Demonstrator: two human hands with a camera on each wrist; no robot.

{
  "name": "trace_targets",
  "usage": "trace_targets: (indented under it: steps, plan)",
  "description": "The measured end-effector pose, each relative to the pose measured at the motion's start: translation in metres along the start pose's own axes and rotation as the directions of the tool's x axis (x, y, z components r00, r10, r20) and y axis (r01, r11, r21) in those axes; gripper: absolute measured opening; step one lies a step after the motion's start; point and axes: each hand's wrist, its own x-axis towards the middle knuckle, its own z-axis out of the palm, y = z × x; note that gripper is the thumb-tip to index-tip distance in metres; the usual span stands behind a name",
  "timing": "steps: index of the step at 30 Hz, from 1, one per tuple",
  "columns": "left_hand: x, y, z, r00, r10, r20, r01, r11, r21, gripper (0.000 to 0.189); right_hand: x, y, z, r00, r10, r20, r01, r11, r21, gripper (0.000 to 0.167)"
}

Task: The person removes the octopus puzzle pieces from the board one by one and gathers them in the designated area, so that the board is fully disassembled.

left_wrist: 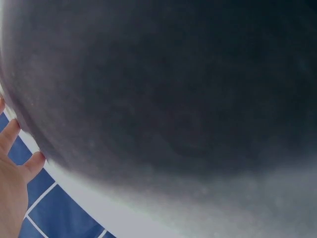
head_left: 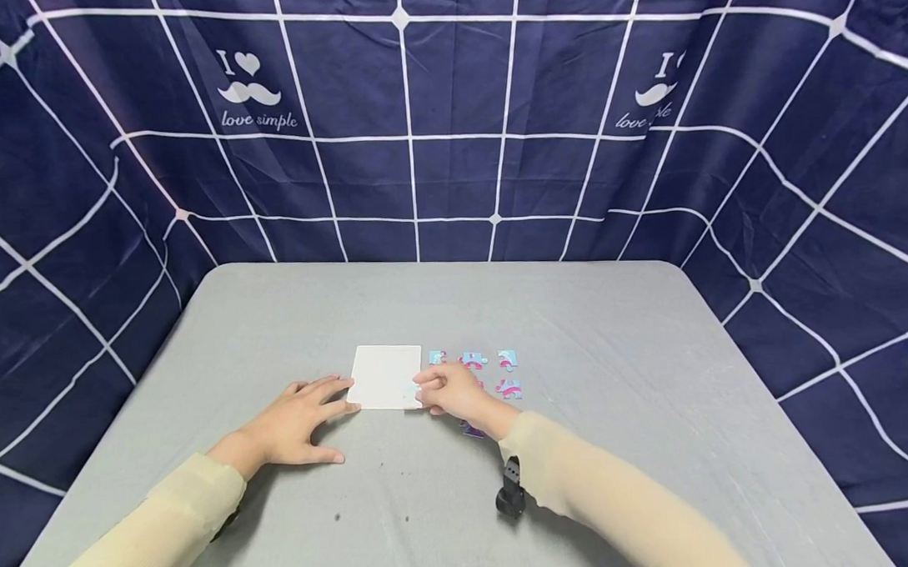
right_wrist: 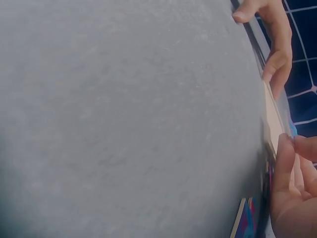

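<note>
A white square board (head_left: 384, 371) lies on the grey table. At its left edge rest the fingertips of my left hand (head_left: 294, 422), fingers spread and thumb on the table side. My right hand (head_left: 458, 390) is over the board's lower right corner, where thumb and index finger pinch a light-blue puzzle piece (head_left: 410, 393). Only a bit of that blue piece (right_wrist: 293, 130) shows past the fingertips in the right wrist view. The left wrist view catches part of the left hand (left_wrist: 12, 183) at its edge.
Several loose puzzle pieces in blue, pink and purple lie right of the board, among them a top right piece (head_left: 507, 359), one below it (head_left: 509, 388) and a purple piece (head_left: 472, 430) partly under the right forearm. A dark blue gridded curtain (head_left: 450, 175) surrounds the table (head_left: 575, 313).
</note>
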Motion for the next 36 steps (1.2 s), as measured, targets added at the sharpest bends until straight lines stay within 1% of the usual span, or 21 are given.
trace_targets:
  steps: [6,8,12,22,28,36]
  plan:
    - [0.0,-0.001,-0.001,1.0,-0.009,0.011,0.009,1.0,-0.007,0.073,-0.007,0.002,-0.005,1.0,0.0,0.015,0.0,1.0,-0.029,0.028]
    - [0.0,-0.001,-0.001,1.0,-0.004,0.006,0.004,1.0,-0.01,0.073,-0.01,0.003,-0.006,1.0,-0.003,0.025,0.004,0.999,-0.036,0.028]
    - [0.0,-0.001,-0.001,1.0,0.01,-0.009,-0.01,1.0,-0.014,0.072,-0.015,0.007,-0.008,0.999,0.014,0.034,-0.013,0.999,-0.037,0.026]
    - [0.0,-0.001,-0.002,1.0,0.008,-0.005,-0.008,1.0,-0.017,0.072,-0.024,0.008,-0.01,0.999,0.048,0.021,-0.047,0.999,-0.026,0.025]
    - [0.0,-0.002,-0.001,1.0,0.009,-0.008,-0.009,1.0,-0.02,0.072,-0.028,0.009,-0.012,0.997,0.07,0.02,-0.069,0.997,-0.036,0.023]
    - [0.001,-0.002,-0.001,1.0,0.009,-0.005,-0.01,1.0,-0.016,0.072,-0.029,0.009,-0.015,0.995,0.088,0.037,-0.087,0.996,-0.036,0.021]
